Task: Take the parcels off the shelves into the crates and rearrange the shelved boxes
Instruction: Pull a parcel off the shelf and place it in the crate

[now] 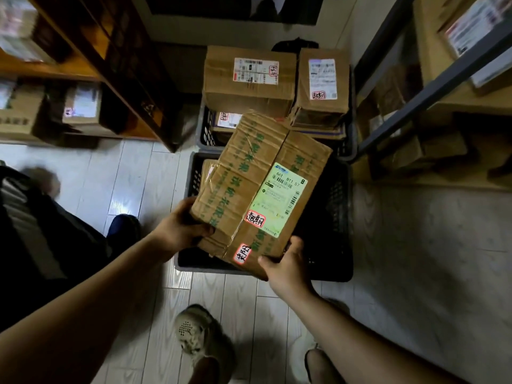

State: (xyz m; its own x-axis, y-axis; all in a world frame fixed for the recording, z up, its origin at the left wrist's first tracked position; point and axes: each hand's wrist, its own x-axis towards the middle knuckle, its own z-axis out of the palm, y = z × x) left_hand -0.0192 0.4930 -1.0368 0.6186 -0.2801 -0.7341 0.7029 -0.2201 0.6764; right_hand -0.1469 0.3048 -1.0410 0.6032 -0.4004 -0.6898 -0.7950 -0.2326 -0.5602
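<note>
I hold a brown cardboard parcel (257,189) with green printed tape, a pale green label and two red-edged stickers. It is tilted above the near black crate (332,239). My left hand (181,227) grips its left near corner. My right hand (288,266) grips its near edge from below. Another carton (206,173) lies in that crate, mostly hidden under the parcel. The far crate (206,131) behind it is piled with boxes, two large labelled ones (249,79) (322,84) on top.
A dark wooden shelf unit (91,65) with boxes stands at the left. A metal-framed shelf (432,87) with cartons stands at the right. A second person in dark clothes (41,231) is at the left. My feet (199,333) are on the pale plank floor.
</note>
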